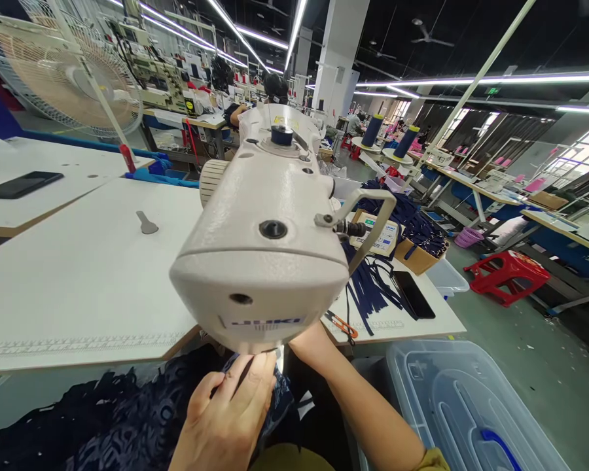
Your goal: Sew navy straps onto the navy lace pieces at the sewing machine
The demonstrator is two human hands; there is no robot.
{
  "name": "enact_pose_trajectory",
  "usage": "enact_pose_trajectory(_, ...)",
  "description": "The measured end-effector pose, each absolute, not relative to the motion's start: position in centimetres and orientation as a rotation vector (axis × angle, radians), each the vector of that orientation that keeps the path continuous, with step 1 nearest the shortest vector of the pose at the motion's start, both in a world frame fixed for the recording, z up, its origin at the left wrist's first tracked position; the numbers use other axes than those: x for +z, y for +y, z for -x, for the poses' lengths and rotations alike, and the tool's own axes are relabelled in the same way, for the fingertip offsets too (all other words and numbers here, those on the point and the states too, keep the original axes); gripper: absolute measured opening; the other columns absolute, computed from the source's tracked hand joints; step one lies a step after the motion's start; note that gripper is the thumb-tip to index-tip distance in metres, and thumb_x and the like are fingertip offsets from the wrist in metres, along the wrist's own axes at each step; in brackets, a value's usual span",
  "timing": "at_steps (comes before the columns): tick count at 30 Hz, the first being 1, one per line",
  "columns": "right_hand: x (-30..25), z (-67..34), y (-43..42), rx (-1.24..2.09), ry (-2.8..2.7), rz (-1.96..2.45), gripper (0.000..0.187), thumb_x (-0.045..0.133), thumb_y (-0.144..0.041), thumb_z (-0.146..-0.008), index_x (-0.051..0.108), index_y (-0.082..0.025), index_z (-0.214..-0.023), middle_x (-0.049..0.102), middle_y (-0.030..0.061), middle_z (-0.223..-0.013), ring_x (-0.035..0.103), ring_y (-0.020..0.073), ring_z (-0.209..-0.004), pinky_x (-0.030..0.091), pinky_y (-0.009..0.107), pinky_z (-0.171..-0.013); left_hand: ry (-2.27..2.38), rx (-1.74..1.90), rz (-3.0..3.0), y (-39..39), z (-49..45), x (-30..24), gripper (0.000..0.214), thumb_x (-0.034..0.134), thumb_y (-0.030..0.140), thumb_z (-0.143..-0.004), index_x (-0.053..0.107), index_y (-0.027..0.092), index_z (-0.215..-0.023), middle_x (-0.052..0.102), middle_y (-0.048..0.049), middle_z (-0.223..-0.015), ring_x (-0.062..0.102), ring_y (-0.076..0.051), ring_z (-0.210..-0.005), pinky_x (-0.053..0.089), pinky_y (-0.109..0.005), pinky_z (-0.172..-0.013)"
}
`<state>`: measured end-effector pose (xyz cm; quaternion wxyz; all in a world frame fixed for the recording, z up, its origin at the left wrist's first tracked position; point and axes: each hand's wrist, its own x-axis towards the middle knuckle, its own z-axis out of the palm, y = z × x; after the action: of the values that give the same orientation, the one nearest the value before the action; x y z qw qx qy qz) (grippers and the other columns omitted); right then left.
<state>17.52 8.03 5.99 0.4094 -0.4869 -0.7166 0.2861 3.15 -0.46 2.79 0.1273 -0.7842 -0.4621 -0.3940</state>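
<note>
A cream sewing machine (265, 216) fills the middle of the view, its head pointing at me. Below it lies dark blue lace fabric (127, 418), spread across my lap and the table's front edge. My left hand (226, 418) is closed on a fold of this fabric just under the machine's head, thumb and fingers pressed together. My right forearm (353, 399) reaches in from the lower right. Its hand is hidden behind the machine's head.
On the white table (78, 281), right of the machine, lie orange-handled snips (343, 324), dark blue straps (373, 288), a black phone (413, 294) and a cardboard box (415, 256). A clear plastic bin (461, 405) stands at my right, a red stool (508, 275) beyond. A fan (59, 72) stands far left.
</note>
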Motion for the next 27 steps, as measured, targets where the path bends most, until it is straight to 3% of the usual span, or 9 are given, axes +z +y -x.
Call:
enact_pose_trajectory(6,4.7,-17.6,8.5,0.734,-1.877,1.203,0.015,0.053,-0.015,-0.080,0.067,-0.021,-0.081,0.071,0.0048,-0.088,0.064,0.0199,-0.094,0.049,0.029,-0.088,-1.418,-1.084,2.276,-1.1,-3.4,4.2,0.029,0.037,0.021,-0.098,0.062,0.022,-0.113,0.068,0.0028,-0.117,0.064,-0.019,-0.099,0.034,-0.038,-0.084)
enact_pose_trajectory(10,3.9,-17.3,8.8,0.695,-1.885,1.240,0.015,0.055,-0.017,-0.079,0.069,-0.021,-0.085,0.072,0.0064,-0.088,0.065,0.0203,-0.088,0.051,0.030,-0.083,-1.433,-1.079,2.206,-1.1,-3.5,3.9,0.027,0.042,0.024,-0.097,0.063,0.020,-0.112,0.069,0.0003,-0.114,0.064,-0.021,-0.098,0.035,-0.038,-0.084)
enact_pose_trajectory(21,4.7,-17.2,8.6,0.653,-1.906,1.228,0.021,0.050,-0.018,-0.079,0.069,-0.020,-0.088,0.072,0.0081,-0.090,0.064,0.0215,-0.089,0.051,0.032,-0.086,-1.432,-1.259,2.134,-0.7,-3.2,2.8,0.025,0.049,0.031,-0.094,0.065,0.021,-0.110,0.072,0.0004,-0.106,0.064,-0.018,-0.095,0.034,-0.036,-0.086)
enact_pose_trajectory(27,4.9,-17.1,8.4,0.727,-1.851,1.203,0.024,0.049,-0.018,-0.078,0.068,-0.019,-0.092,0.072,0.0081,-0.094,0.065,0.0199,-0.087,0.052,0.029,-0.080,-1.333,-1.278,2.147,-0.6,-3.3,3.1,0.023,0.052,0.027,-0.093,0.064,0.020,-0.110,0.073,0.0008,-0.104,0.064,-0.016,-0.095,0.034,-0.035,-0.085)
